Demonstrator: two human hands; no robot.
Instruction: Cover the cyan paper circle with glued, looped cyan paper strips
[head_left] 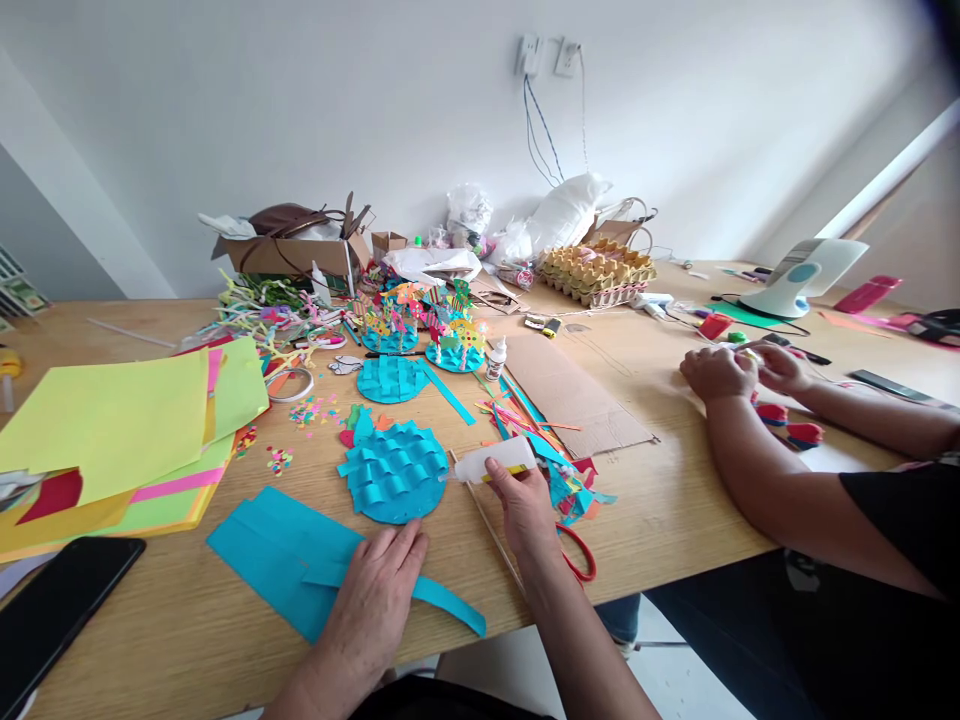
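In my right hand (pixel 521 505) is a white glue bottle (pixel 491 460), tilted on its side with its nozzle pointing left. The nozzle is at the right edge of a blue disc (pixel 397 470) covered with rows of curled paper strips. My left hand (pixel 379 575) lies with fingers extended, fingertips at the disc's lower edge. Beneath that hand are blue paper sheets (pixel 277 550) and a blue strip (pixel 450 602). A thin wooden stick (pixel 491 525) rests between my hands. Red-handled scissors (pixel 579 552) lie partly hidden behind my right forearm.
Coloured paper sheets (pixel 112 420) and a black phone (pixel 67 620) lie left. Behind are another blue disc (pixel 391 380), a small glue bottle (pixel 496 358), decorated pieces (pixel 454 345) and cardboard (pixel 574 390). At right, a co-worker's hands (pixel 720 372) handle something near red pieces (pixel 804 434).
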